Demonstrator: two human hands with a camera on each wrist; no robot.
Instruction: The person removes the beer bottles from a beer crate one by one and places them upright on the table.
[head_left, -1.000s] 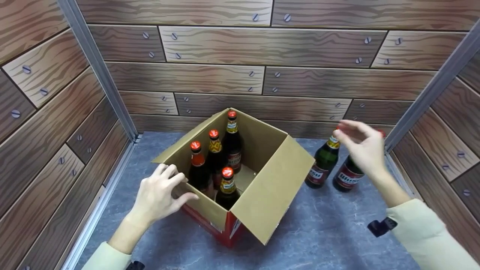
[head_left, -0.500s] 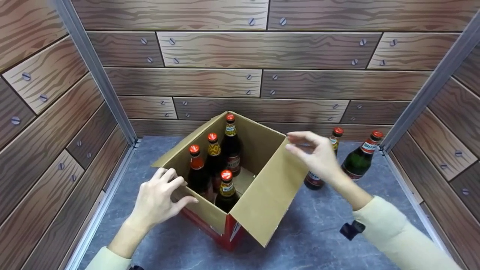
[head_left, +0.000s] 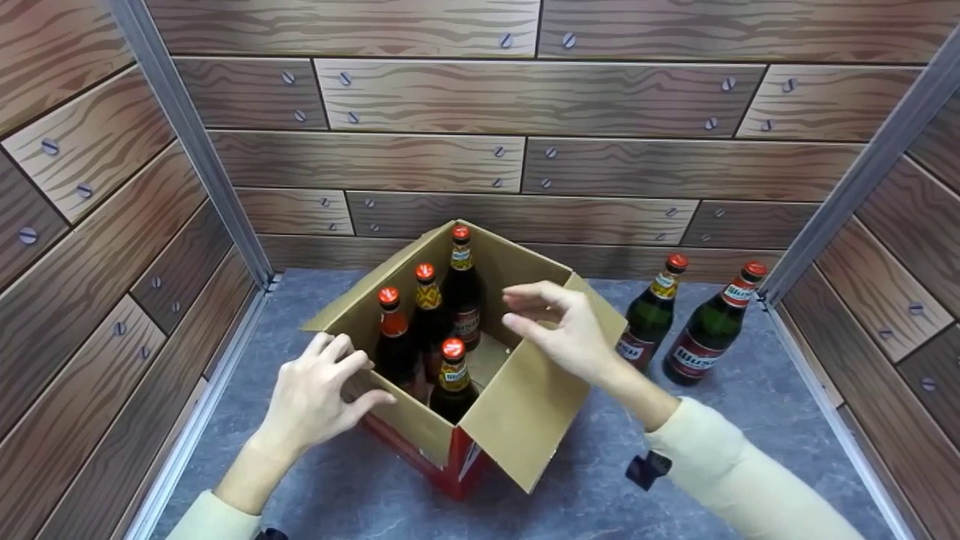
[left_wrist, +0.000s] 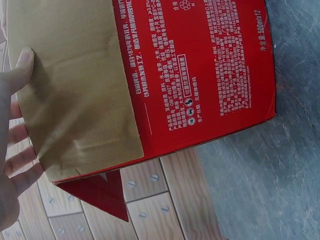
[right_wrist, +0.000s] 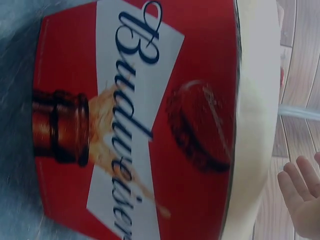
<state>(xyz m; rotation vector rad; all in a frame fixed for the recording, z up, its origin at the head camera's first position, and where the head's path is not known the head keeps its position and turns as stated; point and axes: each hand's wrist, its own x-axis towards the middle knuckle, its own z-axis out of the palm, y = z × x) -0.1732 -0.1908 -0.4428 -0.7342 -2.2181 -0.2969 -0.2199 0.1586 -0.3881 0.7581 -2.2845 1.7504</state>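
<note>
An open cardboard beer box (head_left: 525,424), red outside and tan inside, stands on the floor with several red-capped beer bottles (head_left: 454,379) upright in it. My left hand (head_left: 311,397) holds the box's left rim. In the left wrist view the thumb (left_wrist: 25,62) lies on the tan folded-out flap (left_wrist: 80,105), with the other fingers at its edge. My right hand (head_left: 566,330) is over the box's right flap and opening, fingers loosely bent, nothing in them. The right wrist view shows the red side with a printed bottle (right_wrist: 60,127) and that hand (right_wrist: 305,200) beyond the rim.
Two green beer bottles, one nearer the box (head_left: 651,319) and one farther right (head_left: 705,341), stand right of the box. Wood-print walls (head_left: 480,97) enclose the grey floor (head_left: 615,457) at the back and both sides.
My right hand has moved left from the green bottles, across the right flap, to the box opening, carrying nothing. The left hand has stayed on the rim.
</note>
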